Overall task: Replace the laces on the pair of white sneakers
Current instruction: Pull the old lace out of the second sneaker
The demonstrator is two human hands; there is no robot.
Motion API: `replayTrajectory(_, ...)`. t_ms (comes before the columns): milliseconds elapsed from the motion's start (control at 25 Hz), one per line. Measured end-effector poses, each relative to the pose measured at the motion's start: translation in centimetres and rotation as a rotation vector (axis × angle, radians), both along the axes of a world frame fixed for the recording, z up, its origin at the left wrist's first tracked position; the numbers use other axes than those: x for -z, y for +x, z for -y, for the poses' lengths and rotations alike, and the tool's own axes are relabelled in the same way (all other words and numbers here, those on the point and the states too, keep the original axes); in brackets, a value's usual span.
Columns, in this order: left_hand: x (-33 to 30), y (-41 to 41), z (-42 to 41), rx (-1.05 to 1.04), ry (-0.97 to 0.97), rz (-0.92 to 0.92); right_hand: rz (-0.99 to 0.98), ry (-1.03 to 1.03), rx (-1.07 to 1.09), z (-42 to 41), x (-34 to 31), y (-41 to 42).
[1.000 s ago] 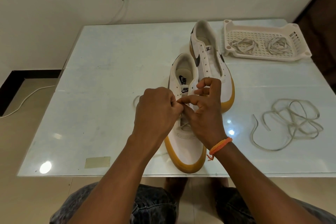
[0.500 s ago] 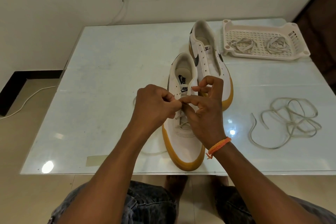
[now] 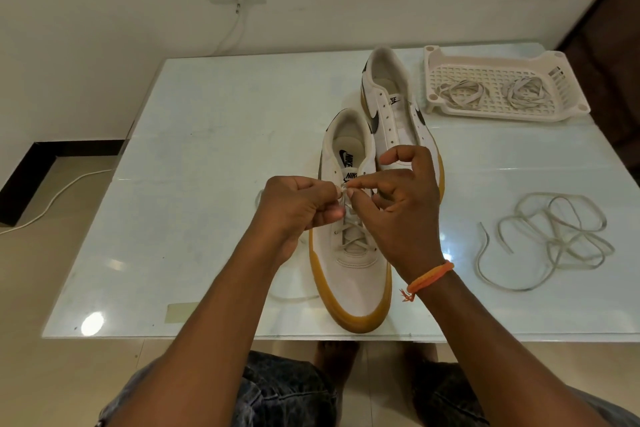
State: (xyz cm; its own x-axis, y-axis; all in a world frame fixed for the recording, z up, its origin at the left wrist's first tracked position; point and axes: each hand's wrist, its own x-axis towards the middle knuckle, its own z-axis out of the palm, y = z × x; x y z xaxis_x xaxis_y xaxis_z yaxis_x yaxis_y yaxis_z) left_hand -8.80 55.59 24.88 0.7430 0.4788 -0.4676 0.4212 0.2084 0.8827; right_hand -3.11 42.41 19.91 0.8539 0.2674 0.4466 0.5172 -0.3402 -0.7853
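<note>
Two white sneakers with gum soles stand on a pale glass table [image 3: 207, 156]. The near sneaker [image 3: 353, 274] points its toe at me and has a pale lace [image 3: 351, 236] crossed through its lower eyelets. My left hand [image 3: 298, 208] pinches the lace tip over the tongue. My right hand [image 3: 401, 204], with an orange thread on the wrist, pinches the same lace tip from the other side. The far sneaker [image 3: 388, 107] has bare eyelets.
A loose tangled lace [image 3: 554, 239] lies on the table to the right. A white slotted tray [image 3: 502, 87] at the back right holds two bundled laces. Part of the near shoe's lace trails left of the sole. A wall socket and cable are behind.
Both hands have lifted a little toward the tongue, drawing the lace tip up. More crossed lace over the lower eyelets now shows below my fingers.
</note>
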Motion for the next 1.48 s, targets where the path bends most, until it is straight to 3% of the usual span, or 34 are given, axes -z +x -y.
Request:
replayTrajectory(560,1.6,0.4,1.1,0.110,0.464,-0.039,0.446,-0.423,-0.052,-0.6,1.4,-1.1)
replayTrajectory(720,1.3,0.6,1.5,0.104,0.421,-0.077,0.477,-0.423,-0.034,-0.6,1.8,-1.3)
replayTrajectory(840,1.2,0.8,1.5,0.046,0.219,-0.131,0.498,-0.444,-0.009,-0.6,2.0,-1.3)
replayTrajectory(920,1.1,0.8,1.6,0.010,0.111,-0.136,0.468,-0.478,0.015,-0.6,1.9,-1.1)
replayTrajectory(1120,1.0,0.9,1.4,0.023,0.125,-0.132,0.403,-0.522,0.045,-0.9,1.7,-1.3)
replayTrajectory(1240,0.7,0.7,1.1,0.052,0.088,-0.126,0.232,-0.382,-0.007,-1.0,1.0,-1.3)
replayTrajectory(1360,0.0,0.1,0.2,0.185,0.383,-0.120,-0.031,-0.278,-0.127,0.1,-0.3,0.2)
replayTrajectory(1480,-0.4,-0.2,-1.4,0.153,0.624,-0.085,-0.084,-0.435,-0.181,1.2,-0.6,1.6)
